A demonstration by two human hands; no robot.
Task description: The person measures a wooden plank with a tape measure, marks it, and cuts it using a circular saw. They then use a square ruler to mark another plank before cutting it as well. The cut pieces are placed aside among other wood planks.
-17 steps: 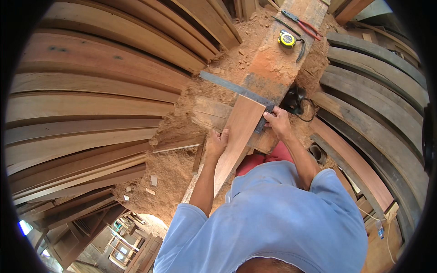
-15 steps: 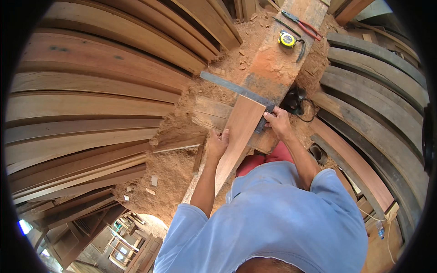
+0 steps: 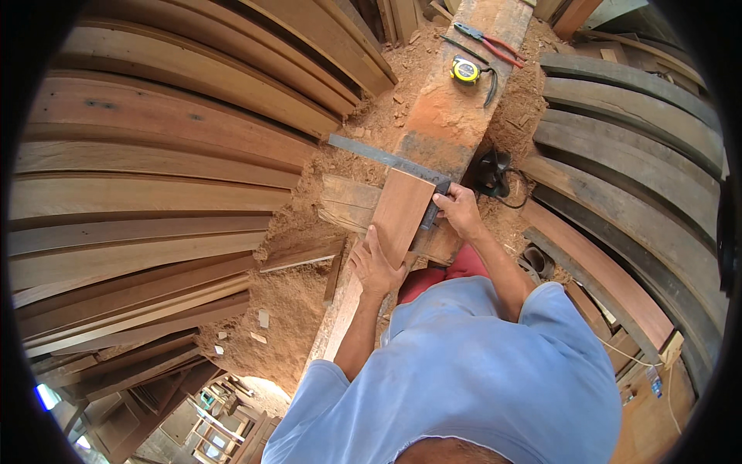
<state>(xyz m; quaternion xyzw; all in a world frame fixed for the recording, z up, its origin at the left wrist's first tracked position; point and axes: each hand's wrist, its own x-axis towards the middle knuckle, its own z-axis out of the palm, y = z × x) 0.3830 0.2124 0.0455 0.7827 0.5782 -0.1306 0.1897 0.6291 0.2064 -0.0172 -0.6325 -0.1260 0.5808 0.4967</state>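
A reddish-brown wooden board (image 3: 400, 209) lies lengthwise over a thick, worn beam. Across its far end rests the metal blade of a try square (image 3: 371, 151), whose dark stock runs along the board's right edge. My right hand (image 3: 461, 210) is closed on the square's stock at that corner, thumb and fingers pressing it to the board. Farther back along the board, my left hand (image 3: 376, 263) lies over the top, its fingers toward the left edge and its thumb toward the right, gripping the board's width.
On the beam (image 3: 444, 116) beyond lie a yellow tape measure (image 3: 465, 70) and red-handled pliers (image 3: 491, 42) beside a thin dark stick. A dark corded tool (image 3: 492, 172) sits right of the beam. Stacked planks (image 3: 154, 197) line the left, greyish planks (image 3: 630, 147) the right. Sawdust covers the ground.
My left hand has gone from holding the board's left edge to lying across its top. The square stays at the board's end in my right hand. The whole view has shifted slightly.
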